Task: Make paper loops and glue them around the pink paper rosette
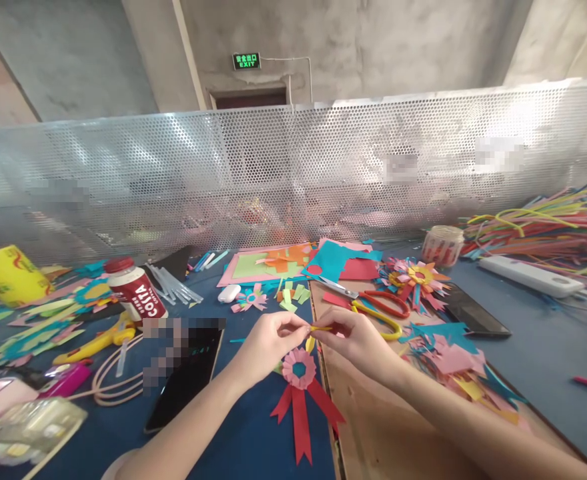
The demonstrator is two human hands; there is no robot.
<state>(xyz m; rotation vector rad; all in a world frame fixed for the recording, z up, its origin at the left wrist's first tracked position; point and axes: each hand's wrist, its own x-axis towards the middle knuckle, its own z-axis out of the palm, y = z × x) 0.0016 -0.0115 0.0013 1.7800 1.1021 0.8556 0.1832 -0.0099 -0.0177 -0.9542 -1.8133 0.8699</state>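
Observation:
My left hand [277, 343] and my right hand [349, 337] meet over the middle of the table. Their fingertips pinch a small yellow paper strip [318, 329] between them. Another yellow piece [310, 344] shows just below the fingers. Beneath my hands lies a paper rosette [299, 369] with a pleated pink ring, a blue centre and red ribbon tails [302, 427]. Just beyond my right hand rest scissors [381, 313] with red and yellow handles. Small green paper pieces [288, 295] and a pink and blue paper flower [251, 298] lie beyond my left hand.
At left are a Costa bottle [136, 291], a yellow glue gun [98, 340] and a dark tablet-like device [186, 373]. Paper scraps [458, 363], a phone [476, 312] and a white power strip [531, 275] lie at right. A perforated metal panel [263, 180] borders the back.

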